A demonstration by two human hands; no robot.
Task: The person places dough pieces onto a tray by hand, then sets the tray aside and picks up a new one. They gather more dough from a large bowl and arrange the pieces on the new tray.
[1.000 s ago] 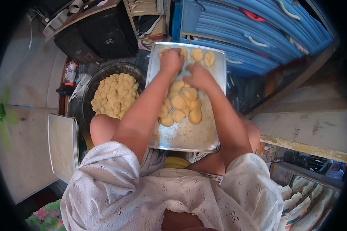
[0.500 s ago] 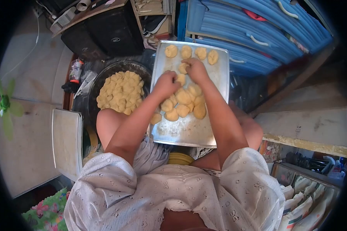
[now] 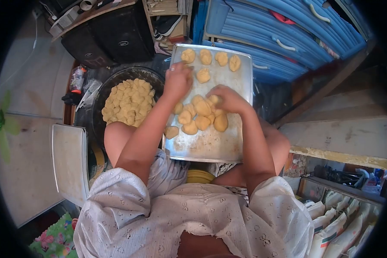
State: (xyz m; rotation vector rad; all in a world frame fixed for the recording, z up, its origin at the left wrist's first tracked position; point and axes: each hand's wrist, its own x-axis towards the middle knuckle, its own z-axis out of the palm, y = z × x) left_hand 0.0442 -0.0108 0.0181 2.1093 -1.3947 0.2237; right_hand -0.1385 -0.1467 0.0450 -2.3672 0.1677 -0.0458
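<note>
A metal baking tray (image 3: 193,148) rests across my lap with pale yellow dough balls on it. My left hand (image 3: 178,80) is at the tray's upper left, fingers curled down over the surface; whatever they hold is hidden under them. My right hand (image 3: 229,99) reaches into a heap of dough balls (image 3: 202,122) mid-tray, its fingers closed round a dough ball (image 3: 213,100) on the heap's upper right. Several flattened pieces line the far edge, and a single dough piece (image 3: 203,75) lies below that row, between my hands. One dough ball (image 3: 171,132) sits apart at the left edge.
Left of the tray, a dark round basin (image 3: 99,99) holds a big mound of dough balls (image 3: 129,103). Blue drawers (image 3: 262,26) stand beyond the tray, and black speakers (image 3: 120,38) at the far left. A stack of pale boards (image 3: 69,159) leans by my left knee.
My right hand has let go of the dough piece in the second row and come down to the heap. My left hand has moved left and away from me, toward the tray's edge.
</note>
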